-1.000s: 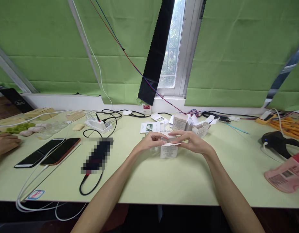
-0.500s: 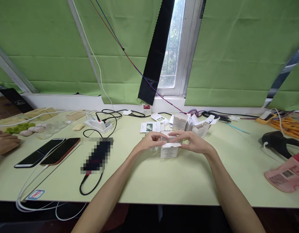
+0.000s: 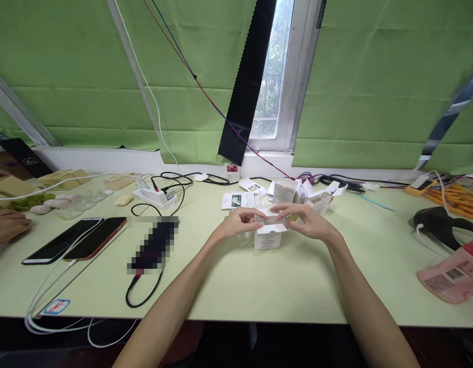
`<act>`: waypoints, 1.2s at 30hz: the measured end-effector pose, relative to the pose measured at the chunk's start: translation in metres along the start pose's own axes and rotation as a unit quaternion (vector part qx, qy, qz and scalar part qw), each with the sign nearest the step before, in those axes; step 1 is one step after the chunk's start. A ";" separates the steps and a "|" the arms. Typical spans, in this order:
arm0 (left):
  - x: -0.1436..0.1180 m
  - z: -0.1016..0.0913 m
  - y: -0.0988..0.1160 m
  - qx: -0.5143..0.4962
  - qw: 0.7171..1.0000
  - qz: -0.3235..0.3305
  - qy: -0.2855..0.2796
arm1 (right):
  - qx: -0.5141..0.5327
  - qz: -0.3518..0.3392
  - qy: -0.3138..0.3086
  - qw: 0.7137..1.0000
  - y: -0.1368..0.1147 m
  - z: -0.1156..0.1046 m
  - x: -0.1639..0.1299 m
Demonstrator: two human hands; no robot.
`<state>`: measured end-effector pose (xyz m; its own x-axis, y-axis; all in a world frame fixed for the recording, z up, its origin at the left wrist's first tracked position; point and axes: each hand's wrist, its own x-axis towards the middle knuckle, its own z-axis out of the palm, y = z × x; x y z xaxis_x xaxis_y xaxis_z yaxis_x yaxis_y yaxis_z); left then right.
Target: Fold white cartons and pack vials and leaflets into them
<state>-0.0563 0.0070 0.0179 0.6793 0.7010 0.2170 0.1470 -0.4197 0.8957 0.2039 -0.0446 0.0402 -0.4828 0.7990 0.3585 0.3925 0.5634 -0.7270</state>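
A small white cardboard box (image 3: pixel 267 240) stands upright on the table in front of me, its top flaps raised and printed text on its near side. My left hand (image 3: pixel 238 223) holds it at the upper left, thumb and fingers bent round the edge. At the upper right, my right hand (image 3: pixel 307 221) has curved fingers on the top flaps, with the thumb below. Something yellowish shows by the right fingers, too small to name. Just behind stands another printed white box (image 3: pixel 284 191).
Opened white boxes (image 3: pixel 320 202) and printed cards (image 3: pixel 236 200) lie behind my hands. To the left are phones (image 3: pixel 94 239), cables and a power strip (image 3: pixel 155 197); another person's hand (image 3: pixel 8 227) is at the far left. A pink packet (image 3: pixel 453 276) and a black device (image 3: pixel 443 225) are right.
My right fingers and thumb have shifted slightly up on the box's top, and the front flap shows more. The left hand stays put. At far left, another person's hand has appeared with a yellowish box.
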 end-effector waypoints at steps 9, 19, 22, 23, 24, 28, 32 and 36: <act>0.000 0.000 0.002 0.002 1.000 0.001 -0.002 | -0.011 0.011 0.027 1.000 -0.005 0.011 0.004; -0.002 0.003 0.004 0.009 1.000 -0.001 0.008 | -0.011 0.016 0.010 1.000 -0.003 0.015 0.006; -0.002 0.003 0.004 0.018 1.000 0.001 0.014 | -0.013 0.015 0.008 1.000 -0.002 0.015 0.006; -0.002 0.004 0.004 0.020 1.000 0.002 0.016 | -0.013 0.015 0.008 1.000 -0.002 0.016 0.006; -0.002 0.004 0.004 0.021 1.000 0.003 0.017 | -0.013 0.015 0.007 1.000 -0.002 0.016 0.006; -0.001 0.005 0.003 0.028 0.999 0.009 0.025 | -0.007 0.018 0.006 1.000 -0.003 0.015 0.007; -0.001 0.005 0.001 0.036 0.999 0.016 0.037 | -0.013 0.014 0.006 1.000 -0.005 0.015 0.007; -0.001 0.005 -0.002 0.044 0.998 0.022 0.039 | -0.016 0.010 0.006 1.000 -0.007 0.015 0.006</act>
<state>-0.0535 0.0036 0.0141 0.6294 0.7219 0.2875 0.1837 -0.4977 0.8477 0.1865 -0.0467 0.0388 -0.4653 0.8121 0.3522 0.4265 0.5543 -0.7147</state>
